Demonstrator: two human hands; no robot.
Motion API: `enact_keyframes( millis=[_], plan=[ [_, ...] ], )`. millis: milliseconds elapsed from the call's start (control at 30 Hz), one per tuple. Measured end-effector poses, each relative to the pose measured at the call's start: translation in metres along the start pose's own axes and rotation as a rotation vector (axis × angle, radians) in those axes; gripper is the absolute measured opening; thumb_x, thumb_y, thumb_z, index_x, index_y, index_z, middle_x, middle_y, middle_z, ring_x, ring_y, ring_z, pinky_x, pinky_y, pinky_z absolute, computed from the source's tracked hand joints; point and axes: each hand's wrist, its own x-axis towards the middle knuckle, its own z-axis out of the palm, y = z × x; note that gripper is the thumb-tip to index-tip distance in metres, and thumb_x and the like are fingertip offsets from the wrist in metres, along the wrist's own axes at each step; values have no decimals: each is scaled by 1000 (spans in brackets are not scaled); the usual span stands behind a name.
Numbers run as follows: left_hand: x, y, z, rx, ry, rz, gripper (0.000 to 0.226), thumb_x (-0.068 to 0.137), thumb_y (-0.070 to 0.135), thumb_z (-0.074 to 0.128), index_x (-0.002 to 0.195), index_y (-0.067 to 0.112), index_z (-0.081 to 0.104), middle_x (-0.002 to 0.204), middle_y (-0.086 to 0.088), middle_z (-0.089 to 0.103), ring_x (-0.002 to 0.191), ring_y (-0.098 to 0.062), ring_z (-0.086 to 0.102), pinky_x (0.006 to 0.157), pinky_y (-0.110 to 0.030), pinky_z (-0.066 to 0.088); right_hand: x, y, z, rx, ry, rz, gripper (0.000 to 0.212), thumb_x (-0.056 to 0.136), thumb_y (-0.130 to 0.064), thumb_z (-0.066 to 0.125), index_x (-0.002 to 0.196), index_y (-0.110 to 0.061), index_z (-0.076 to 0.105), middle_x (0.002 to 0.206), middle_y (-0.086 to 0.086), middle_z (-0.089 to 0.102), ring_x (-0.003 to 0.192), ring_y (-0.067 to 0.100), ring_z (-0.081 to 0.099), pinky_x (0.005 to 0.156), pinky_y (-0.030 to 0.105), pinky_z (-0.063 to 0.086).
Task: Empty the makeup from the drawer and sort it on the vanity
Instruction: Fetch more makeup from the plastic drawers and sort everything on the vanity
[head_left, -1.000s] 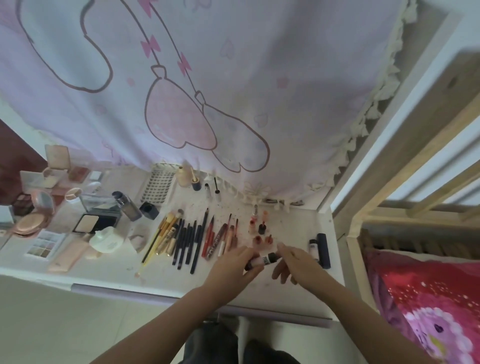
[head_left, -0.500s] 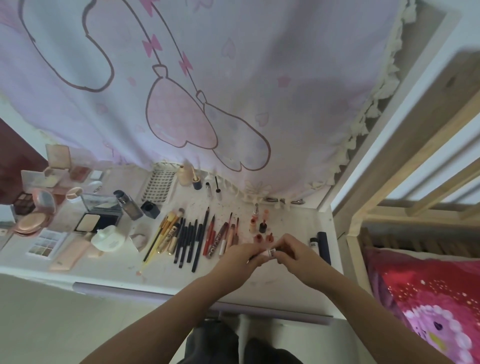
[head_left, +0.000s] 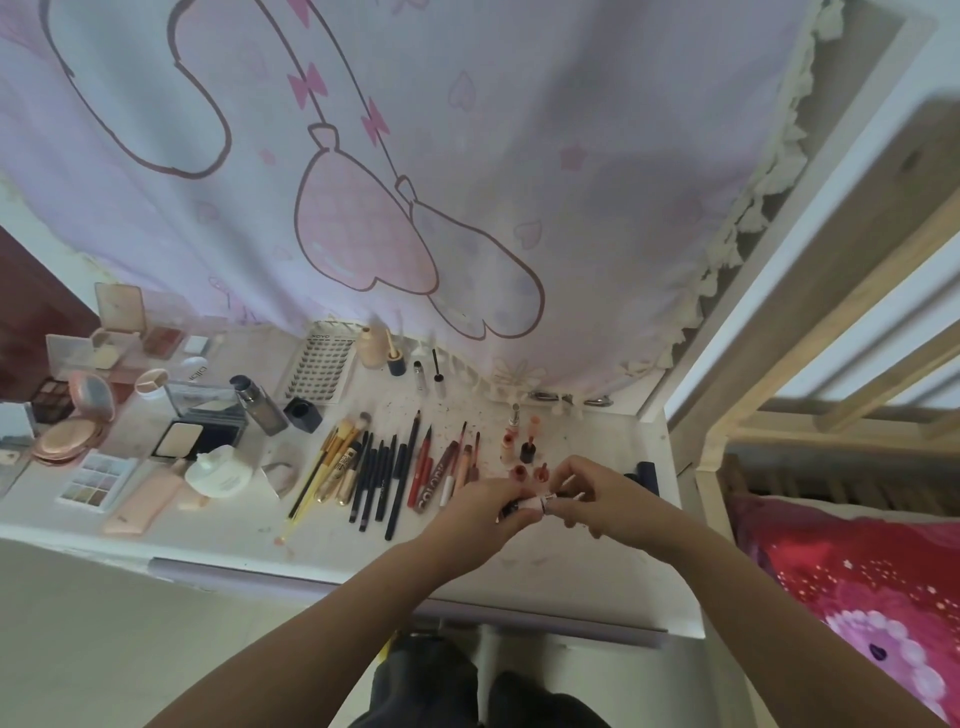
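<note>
White vanity top (head_left: 597, 561), dusted with red specks, carries sorted makeup: compacts and palettes toward its left edge, a row of pencils and brushes (head_left: 382, 467) at the middle, and small red-capped lip bottles (head_left: 524, 447) right of them. Just above the top, near its front right part, both hands meet on one small pale tube (head_left: 532, 503). The left hand (head_left: 480, 506) curls round its dark end. The right hand (head_left: 605, 499) pinches the other end, where a metal band shows, fingers bent. The drawer is not in view.

Likely risks: the hands work directly over the little bottles, so a knuckle or wrist could knock those over and scatter the group. If the tube's cap comes free suddenly, the tube could slip and roll toward the front edge, or its colour could smear the top.
</note>
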Motion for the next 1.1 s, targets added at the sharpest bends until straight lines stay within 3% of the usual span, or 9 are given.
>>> enact_keyframes(
  millis=[133, 267, 333, 500, 633, 733, 867, 967, 1100],
  plan=[
    [0, -3, 0, 43, 10, 24, 26, 93, 35, 52, 114, 23, 61, 100, 6, 64, 87, -9, 54, 73, -14, 39, 1, -2, 0, 17, -31, 139, 32, 96, -49, 39, 91, -23, 57, 73, -5, 69, 55, 4, 53, 51, 16, 40],
    [-2, -7, 0, 81, 1, 29, 24, 94, 38, 50, 104, 21, 62, 93, 4, 63, 84, -11, 52, 75, -27, 44, 3, 5, -1, -6, -51, 77, 15, 89, -40, 59, 94, -26, 56, 88, -5, 66, 69, 4, 57, 57, 16, 46],
    [-2, -9, -1, 86, 9, 31, 25, 94, 39, 49, 103, 21, 63, 92, 4, 63, 82, -11, 52, 74, -27, 44, 4, 5, -3, 61, -38, 77, 23, 83, -43, 66, 96, -28, 56, 91, -7, 67, 75, 6, 61, 59, 17, 49],
    [2, -5, -3, 84, 11, 58, 27, 94, 41, 49, 105, 21, 63, 93, 4, 64, 83, -10, 52, 74, -26, 43, 9, 8, -2, 159, -18, 60, 16, 84, -25, 68, 93, -14, 63, 83, 2, 68, 62, 2, 64, 58, 17, 52],
    [1, -10, -3, 109, 12, 31, 29, 94, 42, 47, 108, 22, 62, 95, 5, 63, 85, -10, 52, 77, -28, 45, 5, 8, -7, 208, -58, 47, 3, 86, -17, 67, 89, -18, 66, 82, 1, 71, 72, 6, 69, 61, 17, 54],
    [-2, -14, -1, 110, -17, 5, 29, 94, 44, 47, 110, 25, 61, 98, 7, 63, 87, -9, 54, 77, -23, 44, 3, 8, -8, -26, -139, 49, 6, 91, -18, 60, 90, -24, 62, 89, -3, 69, 79, 8, 69, 64, 17, 55],
    [-9, -24, -4, 72, -84, -52, 31, 95, 43, 46, 115, 23, 60, 103, 8, 63, 91, -7, 55, 78, -19, 44, 3, 20, -12, -332, -98, 76, 14, 95, -21, 52, 106, -29, 55, 101, -7, 58, 84, 7, 60, 61, 16, 54],
    [-14, -35, -10, -30, -62, -181, 27, 96, 38, 46, 117, 23, 55, 100, 11, 62, 91, -5, 58, 81, -18, 46, 2, 32, -16, -208, -39, 124, 24, 97, -19, 48, 117, -32, 53, 103, -6, 59, 87, 8, 59, 56, 15, 51],
    [-17, -41, -1, -148, -18, -283, 29, 97, 32, 48, 122, 17, 49, 106, 5, 63, 99, -8, 60, 89, -25, 50, 9, 44, 3, 91, 72, 84, 13, 97, -19, 47, 101, -31, 50, 109, -3, 65, 97, 11, 61, 74, 24, 54]
  ],
)
